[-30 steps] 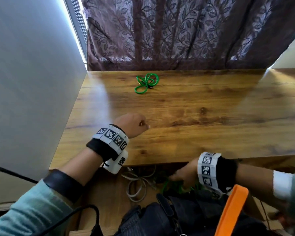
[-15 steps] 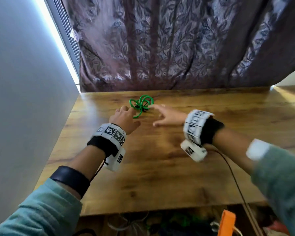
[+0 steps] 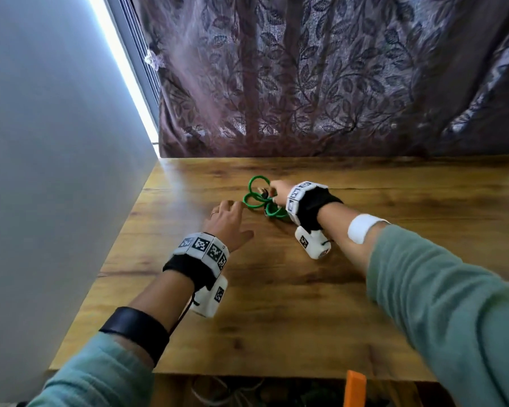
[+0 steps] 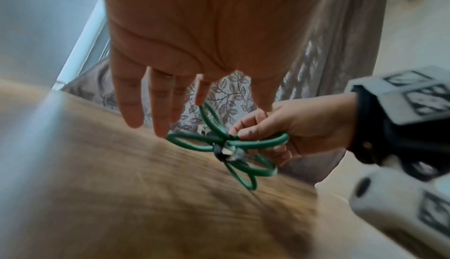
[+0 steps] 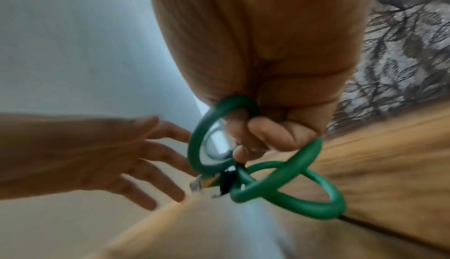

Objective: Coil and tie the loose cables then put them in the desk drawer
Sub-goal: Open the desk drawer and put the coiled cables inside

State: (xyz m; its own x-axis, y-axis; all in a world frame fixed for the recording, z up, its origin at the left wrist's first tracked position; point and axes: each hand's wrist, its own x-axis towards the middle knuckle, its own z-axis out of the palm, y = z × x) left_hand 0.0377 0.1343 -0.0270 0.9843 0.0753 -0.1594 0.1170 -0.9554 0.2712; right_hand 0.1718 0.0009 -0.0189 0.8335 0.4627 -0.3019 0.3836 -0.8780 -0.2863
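Note:
A green cable (image 3: 257, 198) tied into several loops lies near the back of the wooden desk (image 3: 276, 304). My right hand (image 3: 278, 193) grips it at the knot, fingers curled round the loops (image 5: 268, 168), and the bundle (image 4: 226, 145) looks partly lifted off the wood. Plug ends stick out by the knot. My left hand (image 3: 228, 218) hovers just left of the cable with fingers spread and straight (image 4: 155, 109), fingertips close to a loop, holding nothing.
A grey wall (image 3: 56, 171) runs along the desk's left edge and a patterned curtain (image 3: 321, 83) hangs behind it. Below the front edge, pale cables (image 3: 218, 392) and an orange object (image 3: 354, 389) show in a dark space.
Both hands have reached further toward the back of the desk. The right hand, earlier down below the desk edge, now grips the green cable; the left has opened beside it.

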